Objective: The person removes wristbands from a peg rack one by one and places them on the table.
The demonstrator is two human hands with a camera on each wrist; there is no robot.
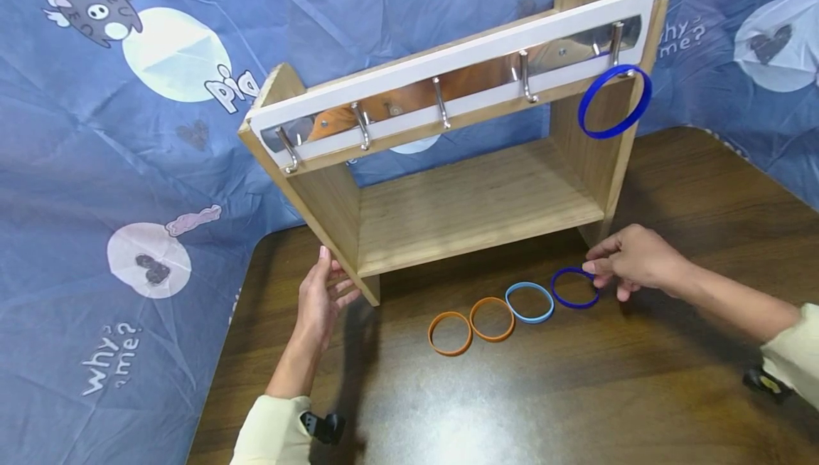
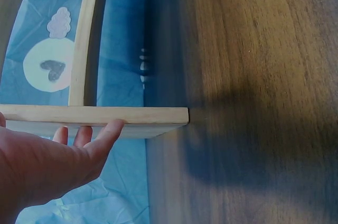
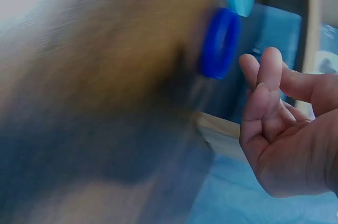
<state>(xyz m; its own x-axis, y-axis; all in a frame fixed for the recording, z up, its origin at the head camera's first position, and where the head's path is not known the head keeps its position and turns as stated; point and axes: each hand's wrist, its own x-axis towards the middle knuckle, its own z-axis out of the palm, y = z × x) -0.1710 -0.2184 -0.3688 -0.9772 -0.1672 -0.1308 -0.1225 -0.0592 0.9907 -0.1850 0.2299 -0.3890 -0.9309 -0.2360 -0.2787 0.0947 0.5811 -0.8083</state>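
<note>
My right hand [image 1: 640, 259] is at the right edge of a dark blue wristband [image 1: 576, 305] lying on the table. In the right wrist view, the bent fingers appear just apart from that wristband [image 3: 219, 44] and hold nothing. My left hand [image 1: 320, 301] rests against the left side panel of a wooden shelf rack [image 1: 473, 195], its fingers [image 2: 108, 134] touching the panel's outer side. Another dark blue wristband [image 1: 598, 134] hangs from the rightmost metal hook [image 1: 616, 44]. On the table, a light blue wristband [image 1: 530, 321] and two orange wristbands continue the row leftward.
The rack carries a white rail [image 1: 461, 45] with several metal hooks along its upper front. Its shelf board juts out over the brown wooden table [image 1: 576, 394]. Behind stands a blue printed cloth [image 1: 160, 166].
</note>
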